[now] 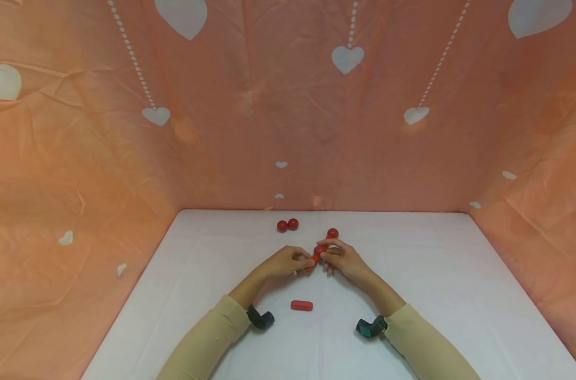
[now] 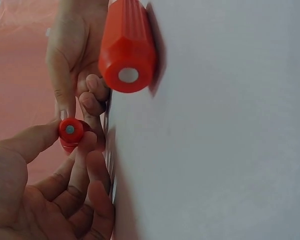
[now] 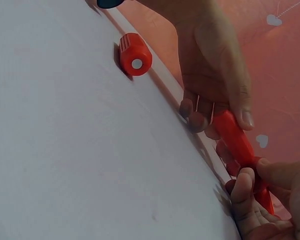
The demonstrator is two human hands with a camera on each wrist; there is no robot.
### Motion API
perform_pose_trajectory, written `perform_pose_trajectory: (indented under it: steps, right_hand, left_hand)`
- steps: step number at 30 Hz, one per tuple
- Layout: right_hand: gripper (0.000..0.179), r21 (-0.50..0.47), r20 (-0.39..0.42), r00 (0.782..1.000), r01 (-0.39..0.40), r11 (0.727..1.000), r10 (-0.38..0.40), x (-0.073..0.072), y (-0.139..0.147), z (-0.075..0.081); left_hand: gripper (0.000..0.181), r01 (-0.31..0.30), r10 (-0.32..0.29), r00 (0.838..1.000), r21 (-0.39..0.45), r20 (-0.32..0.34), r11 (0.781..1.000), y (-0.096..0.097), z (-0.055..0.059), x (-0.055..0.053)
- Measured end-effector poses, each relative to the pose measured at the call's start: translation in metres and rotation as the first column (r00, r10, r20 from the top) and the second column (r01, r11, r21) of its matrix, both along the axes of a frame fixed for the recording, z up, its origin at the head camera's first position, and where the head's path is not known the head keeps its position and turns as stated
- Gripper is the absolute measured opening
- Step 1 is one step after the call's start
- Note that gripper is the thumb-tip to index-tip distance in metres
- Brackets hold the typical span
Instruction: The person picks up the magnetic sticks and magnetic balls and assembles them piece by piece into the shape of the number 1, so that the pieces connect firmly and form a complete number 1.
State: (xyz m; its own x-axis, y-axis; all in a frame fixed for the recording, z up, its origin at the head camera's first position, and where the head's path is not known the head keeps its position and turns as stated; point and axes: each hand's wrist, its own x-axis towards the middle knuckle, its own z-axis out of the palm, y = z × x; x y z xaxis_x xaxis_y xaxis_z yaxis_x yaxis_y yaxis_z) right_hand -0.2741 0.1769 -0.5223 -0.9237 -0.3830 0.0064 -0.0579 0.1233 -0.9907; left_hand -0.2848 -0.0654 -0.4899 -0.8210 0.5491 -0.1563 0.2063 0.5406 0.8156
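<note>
A red magnetic rod [image 3: 233, 135] is pinched between the thumb and fingers of my left hand [image 1: 288, 262]. Its near end, with a grey magnet disc, faces the camera in the left wrist view. My right hand [image 1: 346, 262] pinches a red ball [image 1: 319, 250] at the rod's other end. Past that ball another red rod [image 3: 264, 201] shows, partly covered by the right fingers, and a second red ball [image 1: 333, 233] sits at the far end of this line. A loose red rod [image 1: 301, 305] lies on the table between the forearms, its silvery end disc visible in both wrist views.
Two red balls [image 1: 281, 226] sit side by side near the back of the white table [image 1: 435, 274]. Peach cloth [image 1: 293, 121] printed with white hearts rises behind the table and along both sides. Each wrist wears a dark camera band [image 1: 261, 319].
</note>
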Motion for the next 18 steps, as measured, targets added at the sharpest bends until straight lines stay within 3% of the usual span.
perform_pose_trajectory:
  steps: [18]
  right_hand:
    - [0.043, -0.003, -0.008, 1.0, 0.006, 1.0, -0.006, 0.0023, -0.002, 0.0029]
  left_hand:
    - [0.032, -0.009, 0.008, 1.0, 0.039, 0.025, 0.999, -0.0032, -0.0021, 0.0011]
